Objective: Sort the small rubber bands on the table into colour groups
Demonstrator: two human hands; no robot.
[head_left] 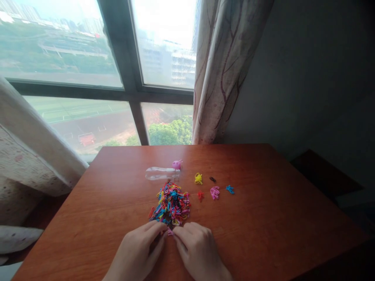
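Observation:
A heap of small looped pieces [172, 203] in mixed colours lies on the table in front of my hands; whether they are bands or clips I cannot make out. At its near edge, a small pink loop [170, 232] shows between my fingertips. My left hand [142, 248] pinches at the left side of it, thumb and forefinger together. On the other side my right hand [197, 246] is also closed in a pinch, its fingertips at the pink loop. The fingers partly hide what they hold.
Right of the heap lie separate small groups: yellow [198, 178], black [212, 179], red [200, 196], pink [215, 192] and blue [230, 189]. A clear plastic bottle [161, 173] and a pink lid [176, 164] are behind it. The wooden table [263, 226] meets a curtained window.

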